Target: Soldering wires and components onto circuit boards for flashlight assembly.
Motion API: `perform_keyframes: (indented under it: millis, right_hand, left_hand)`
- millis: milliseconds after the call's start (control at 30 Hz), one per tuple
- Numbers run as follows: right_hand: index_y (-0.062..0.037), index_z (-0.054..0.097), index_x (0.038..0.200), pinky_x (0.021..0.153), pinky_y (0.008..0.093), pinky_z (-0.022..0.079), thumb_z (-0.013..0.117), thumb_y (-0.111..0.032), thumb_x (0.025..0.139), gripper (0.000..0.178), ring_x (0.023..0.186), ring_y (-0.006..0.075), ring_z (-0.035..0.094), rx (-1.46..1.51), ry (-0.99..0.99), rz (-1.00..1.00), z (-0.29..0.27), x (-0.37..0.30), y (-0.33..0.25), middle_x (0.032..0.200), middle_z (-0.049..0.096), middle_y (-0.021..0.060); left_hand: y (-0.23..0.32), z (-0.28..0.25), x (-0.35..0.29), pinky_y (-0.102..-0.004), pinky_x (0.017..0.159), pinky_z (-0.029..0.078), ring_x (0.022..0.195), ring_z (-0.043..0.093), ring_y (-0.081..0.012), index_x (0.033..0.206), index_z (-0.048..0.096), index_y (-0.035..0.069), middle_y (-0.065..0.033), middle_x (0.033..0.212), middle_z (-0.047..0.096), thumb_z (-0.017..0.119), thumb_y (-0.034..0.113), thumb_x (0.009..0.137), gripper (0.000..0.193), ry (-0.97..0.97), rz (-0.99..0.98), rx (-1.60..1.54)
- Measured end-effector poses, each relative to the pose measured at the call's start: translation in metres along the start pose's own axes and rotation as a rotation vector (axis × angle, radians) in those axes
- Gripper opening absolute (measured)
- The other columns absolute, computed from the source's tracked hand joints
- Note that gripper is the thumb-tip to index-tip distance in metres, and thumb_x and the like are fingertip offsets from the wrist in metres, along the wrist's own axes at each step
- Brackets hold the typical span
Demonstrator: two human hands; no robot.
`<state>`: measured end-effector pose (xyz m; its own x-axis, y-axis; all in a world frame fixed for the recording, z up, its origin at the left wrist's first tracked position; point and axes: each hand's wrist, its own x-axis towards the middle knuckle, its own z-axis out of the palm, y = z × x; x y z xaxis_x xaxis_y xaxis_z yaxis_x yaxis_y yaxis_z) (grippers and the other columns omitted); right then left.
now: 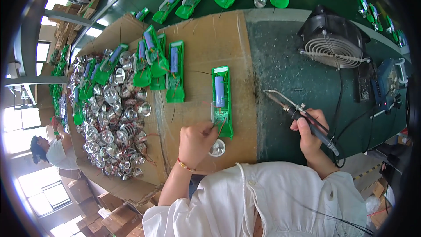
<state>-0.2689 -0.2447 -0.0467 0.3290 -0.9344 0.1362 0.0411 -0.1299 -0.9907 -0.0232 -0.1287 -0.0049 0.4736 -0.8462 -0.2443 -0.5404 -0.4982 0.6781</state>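
Pinching with the left hand, fingertips together beside the circuit board, probably for steadiness; cannot tell on what. Clamping the soldering iron by its handle in the right hand, tip just past the cardboard sheet's right edge, likely to spare parts. Working at a green lamp housing near that edge, with a reflector below. Can read no lettering.
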Motion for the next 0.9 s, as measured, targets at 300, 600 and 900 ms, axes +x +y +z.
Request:
perform_keyframes:
  millis: [300, 600, 900]
  right_hand:
    - [-0.0003, 0.05, 0.087, 0.057, 0.025, 0.048, 0.061, -0.003, 0.08, 0.013, 0.061, 0.0119, 0.06, 0.129, -0.004, 0.197, -0.008, -0.001, 0.009, 0.069, 0.061, 0.0089]
    - [0.0016, 0.052, 0.085, 0.046, 0.0245, 0.043, 0.068, -0.006, 0.072, 0.022, 0.054, 0.0131, 0.056, 0.096, 0.0, 0.076, -0.011, 0.002, 0.023, 0.067, 0.06, 0.0122]
    - [0.0009, 0.051, 0.086, 0.051, 0.0251, 0.045, 0.066, -0.002, 0.074, 0.02, 0.058, 0.0128, 0.057, 0.085, -0.063, 0.097, -0.011, 0.006, 0.016, 0.071, 0.061, 0.0112]
  left_hand:
    - [0.106, -0.045, 0.244, -0.0361, 0.062, 0.05, 0.063, 0.062, -0.0289, 0.076, 0.069, 0.007, -0.0143, 0.067, 0.063, 0.057, 0.018, 0.071, 0.017, 0.241, 0.387, 0.374]
    - [0.134, -0.006, 0.389, -0.0384, 0.07, 0.052, 0.084, 0.063, -0.0289, 0.088, 0.068, 0.014, -0.0087, 0.094, 0.065, 0.064, 0.031, 0.077, 0.02, 0.29, 0.152, 0.883]
    - [0.125, 0.043, 0.333, -0.0416, 0.089, 0.044, 0.111, 0.046, -0.0342, 0.124, 0.048, 0.022, -0.0141, 0.126, 0.042, 0.059, 0.027, 0.077, 0.049, 0.054, 0.684, 0.66]
